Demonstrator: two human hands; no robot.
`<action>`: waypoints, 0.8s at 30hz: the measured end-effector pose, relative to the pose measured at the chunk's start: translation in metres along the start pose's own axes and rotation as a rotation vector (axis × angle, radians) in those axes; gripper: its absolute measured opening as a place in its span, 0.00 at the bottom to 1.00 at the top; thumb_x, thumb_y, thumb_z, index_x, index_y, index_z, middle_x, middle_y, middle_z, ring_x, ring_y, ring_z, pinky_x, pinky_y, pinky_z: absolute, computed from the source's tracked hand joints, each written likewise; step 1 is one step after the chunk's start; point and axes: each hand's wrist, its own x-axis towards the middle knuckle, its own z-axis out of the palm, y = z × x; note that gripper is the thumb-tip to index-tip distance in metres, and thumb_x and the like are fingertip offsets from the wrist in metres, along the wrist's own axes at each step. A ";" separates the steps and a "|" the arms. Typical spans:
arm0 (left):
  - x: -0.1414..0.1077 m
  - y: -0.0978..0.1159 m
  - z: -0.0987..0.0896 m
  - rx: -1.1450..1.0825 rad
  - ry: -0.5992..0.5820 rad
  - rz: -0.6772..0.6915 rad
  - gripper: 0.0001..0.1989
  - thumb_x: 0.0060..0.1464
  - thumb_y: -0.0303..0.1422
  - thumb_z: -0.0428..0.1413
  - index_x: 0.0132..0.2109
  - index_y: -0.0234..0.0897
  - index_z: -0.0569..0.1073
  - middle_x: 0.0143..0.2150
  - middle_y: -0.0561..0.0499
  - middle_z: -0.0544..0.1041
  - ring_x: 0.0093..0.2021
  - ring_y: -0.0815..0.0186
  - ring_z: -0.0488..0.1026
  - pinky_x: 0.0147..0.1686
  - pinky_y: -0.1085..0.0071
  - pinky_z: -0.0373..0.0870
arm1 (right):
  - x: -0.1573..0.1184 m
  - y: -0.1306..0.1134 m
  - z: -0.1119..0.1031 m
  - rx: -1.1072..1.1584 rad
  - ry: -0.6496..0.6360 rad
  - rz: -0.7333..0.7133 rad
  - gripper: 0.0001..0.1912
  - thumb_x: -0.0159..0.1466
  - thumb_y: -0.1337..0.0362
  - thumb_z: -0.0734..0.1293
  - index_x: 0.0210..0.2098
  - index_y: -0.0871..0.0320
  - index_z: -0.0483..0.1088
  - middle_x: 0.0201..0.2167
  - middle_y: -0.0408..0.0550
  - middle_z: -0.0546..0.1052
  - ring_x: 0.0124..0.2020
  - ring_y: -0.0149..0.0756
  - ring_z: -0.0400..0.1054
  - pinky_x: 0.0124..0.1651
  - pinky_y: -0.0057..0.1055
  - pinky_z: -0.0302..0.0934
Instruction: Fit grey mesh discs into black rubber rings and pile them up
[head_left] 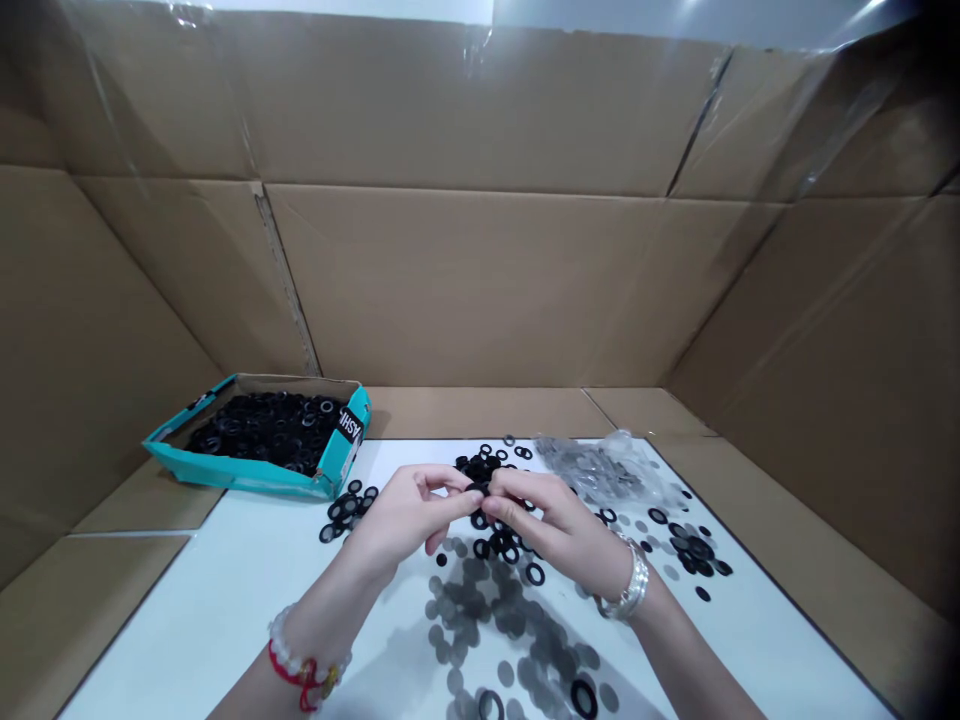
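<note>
A small black rubber ring (478,488) sits pinched at the center of the frame, held from both sides. The fingers (456,504) of the left hand (409,515) and of the right hand (551,525) are closed together on it, tip to tip. Loose black rings (499,545) lie just below the hands on the white desk (247,610), among flat grey discs (472,620) at bottom center. A teal box (247,478) of black rings sits at the left, a clear plastic bag (600,470) of grey discs at upper right, and cardboard walls (480,280) rise behind.
</note>
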 end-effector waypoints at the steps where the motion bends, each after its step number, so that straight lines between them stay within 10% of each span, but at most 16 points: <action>1: 0.001 0.000 0.000 -0.022 -0.011 -0.003 0.13 0.48 0.40 0.59 0.25 0.36 0.71 0.09 0.62 0.58 0.12 0.77 0.50 0.18 0.75 0.46 | -0.001 -0.001 0.000 -0.017 0.014 0.009 0.15 0.69 0.61 0.58 0.26 0.57 0.61 0.23 0.39 0.62 0.25 0.30 0.56 0.29 0.27 0.52; 3: 0.001 -0.001 0.000 -0.074 -0.035 -0.017 0.14 0.48 0.40 0.59 0.23 0.36 0.69 0.09 0.63 0.56 0.12 0.77 0.48 0.18 0.75 0.44 | -0.003 -0.004 -0.002 -0.043 0.029 0.006 0.04 0.66 0.63 0.63 0.39 0.56 0.66 0.29 0.41 0.66 0.29 0.31 0.59 0.32 0.28 0.56; 6: 0.001 -0.002 0.001 -0.124 -0.059 -0.032 0.12 0.47 0.39 0.60 0.25 0.35 0.71 0.13 0.62 0.58 0.13 0.78 0.47 0.17 0.74 0.42 | -0.006 -0.008 -0.006 -0.057 -0.020 -0.070 0.20 0.64 0.68 0.64 0.56 0.52 0.62 0.37 0.45 0.68 0.35 0.33 0.63 0.38 0.30 0.60; 15: -0.002 0.000 0.007 -0.034 0.007 -0.023 0.13 0.49 0.40 0.59 0.25 0.35 0.70 0.13 0.63 0.55 0.13 0.77 0.47 0.15 0.76 0.44 | -0.006 -0.007 -0.003 -0.025 0.069 -0.067 0.09 0.64 0.67 0.65 0.45 0.56 0.67 0.33 0.45 0.69 0.33 0.34 0.64 0.36 0.32 0.61; 20: -0.006 -0.005 0.010 0.317 0.328 0.570 0.04 0.53 0.28 0.57 0.33 0.37 0.77 0.26 0.53 0.69 0.25 0.71 0.65 0.25 0.75 0.61 | -0.005 -0.004 -0.005 0.321 -0.041 0.110 0.11 0.67 0.57 0.62 0.44 0.56 0.63 0.33 0.44 0.70 0.33 0.32 0.64 0.36 0.30 0.61; 24: -0.006 -0.013 0.009 0.578 0.368 1.072 0.14 0.54 0.19 0.54 0.40 0.41 0.78 0.28 0.53 0.67 0.29 0.70 0.64 0.29 0.73 0.64 | -0.004 -0.009 -0.006 0.531 -0.015 0.143 0.09 0.68 0.57 0.60 0.39 0.57 0.64 0.28 0.41 0.68 0.29 0.29 0.63 0.34 0.28 0.60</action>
